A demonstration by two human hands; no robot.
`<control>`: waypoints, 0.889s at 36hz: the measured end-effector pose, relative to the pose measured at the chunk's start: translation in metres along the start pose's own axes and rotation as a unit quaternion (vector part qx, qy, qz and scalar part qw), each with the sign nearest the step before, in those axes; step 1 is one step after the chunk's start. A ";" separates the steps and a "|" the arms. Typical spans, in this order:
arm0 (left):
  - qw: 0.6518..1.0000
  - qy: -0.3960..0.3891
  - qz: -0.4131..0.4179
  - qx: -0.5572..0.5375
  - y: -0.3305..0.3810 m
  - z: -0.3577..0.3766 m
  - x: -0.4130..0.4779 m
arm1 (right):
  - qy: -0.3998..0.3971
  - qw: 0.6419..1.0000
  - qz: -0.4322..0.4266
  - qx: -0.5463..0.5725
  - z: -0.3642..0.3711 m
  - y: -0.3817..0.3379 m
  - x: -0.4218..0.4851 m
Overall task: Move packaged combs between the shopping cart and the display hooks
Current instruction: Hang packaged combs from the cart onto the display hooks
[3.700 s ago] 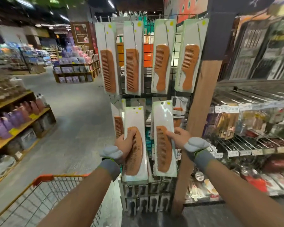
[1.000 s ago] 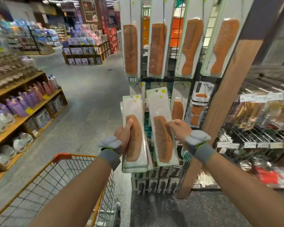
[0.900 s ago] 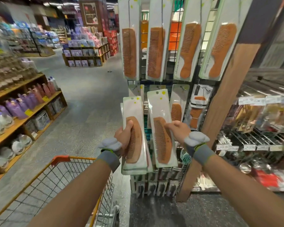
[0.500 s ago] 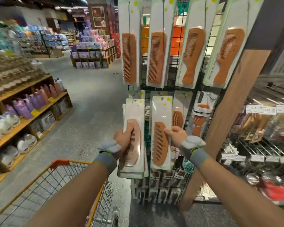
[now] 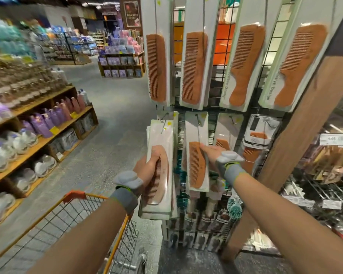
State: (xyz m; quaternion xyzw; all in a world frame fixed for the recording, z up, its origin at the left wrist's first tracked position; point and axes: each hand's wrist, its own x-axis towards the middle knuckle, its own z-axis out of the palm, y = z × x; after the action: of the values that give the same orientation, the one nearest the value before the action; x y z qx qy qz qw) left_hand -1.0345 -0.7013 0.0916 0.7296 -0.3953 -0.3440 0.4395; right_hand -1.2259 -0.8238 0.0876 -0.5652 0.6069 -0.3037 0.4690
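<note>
A stack of packaged combs (image 5: 160,180) is gripped by the left hand (image 5: 148,167), with the thumb laid across the front pack and the fingers hidden behind. The stack is held upright just left of the wire rack (image 5: 213,123), above the far corner of the orange-framed shopping cart (image 5: 75,212). The front pack is seen as a long white card under clear plastic, with a yellow sticker near its top and a reddish-brown, curved-backed comb with fine teeth in its lower half.

A single packaged comb (image 5: 196,167) is pinched at its right edge by the right hand (image 5: 213,153). This pack is held upright against the rack's lower row, its top at a display hook (image 5: 196,117); whether it hangs on the hook cannot be told. Its comb is straight, reddish-brown and fine-toothed.

An upper row of packaged combs (image 5: 194,56) is hung above, two of them with handles. A wooden post (image 5: 299,135) is seen at the right
</note>
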 end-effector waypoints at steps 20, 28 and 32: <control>1.000 -0.013 -0.008 -0.018 -0.008 -0.003 0.004 | -0.036 0.997 0.067 0.019 0.026 0.006 0.012; 0.995 0.005 -0.064 -0.076 -0.010 -0.007 -0.011 | -0.144 0.984 0.029 0.102 0.048 -0.017 -0.075; 0.991 -0.007 -0.079 -0.110 -0.012 -0.015 -0.022 | -0.154 0.987 -0.043 0.026 0.062 -0.027 -0.106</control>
State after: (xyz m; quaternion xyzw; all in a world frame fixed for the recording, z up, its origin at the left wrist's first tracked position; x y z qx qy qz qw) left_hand -1.0287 -0.6730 0.0898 0.7034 -0.2993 -0.4242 0.4856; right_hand -1.1673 -0.7158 0.1128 -0.6180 0.4947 -0.2488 0.5580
